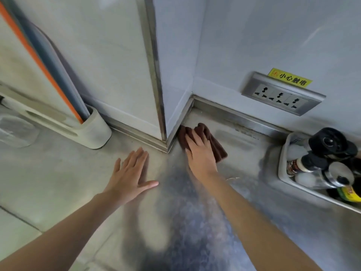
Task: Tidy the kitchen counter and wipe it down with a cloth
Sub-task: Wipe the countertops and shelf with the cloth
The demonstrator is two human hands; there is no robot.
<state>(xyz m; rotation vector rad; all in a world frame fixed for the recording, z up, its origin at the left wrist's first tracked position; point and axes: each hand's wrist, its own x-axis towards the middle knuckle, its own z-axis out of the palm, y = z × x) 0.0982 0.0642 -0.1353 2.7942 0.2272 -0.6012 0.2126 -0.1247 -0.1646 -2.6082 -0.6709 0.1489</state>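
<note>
Right hand [201, 153], the working grip: fingers laid nearly straight, palm down, pressing a cloth [213, 142] flat against the surface [254, 192]; nothing is curled round the cloth. The cloth lies under and ahead of the fingers, its far edge pushed into the corner where a wall pillar [156, 65] meets the low metal skirting [244, 119]. It is dark brown, soft and rumpled, folded into a rough pad.

Left hand [130, 173], the idle grip: released, fingers spread and straight, palm flat on the surface, near the right hand but apart from the cloth.

The surface is dull brushed metal, streaked and smeared, with a darker blurred patch between the forearms. To the right, a pale plastic basket [283, 167] holds dark-capped bottles [332, 143], packed close together. Left, a grey rounded holder [97, 128] stands against the wall with flat boards, one orange-edged [39, 61], upright in it. The walls are pale smooth panels; a metal socket strip [281, 96] is set in the right wall under a yellow warning label [290, 80].
</note>
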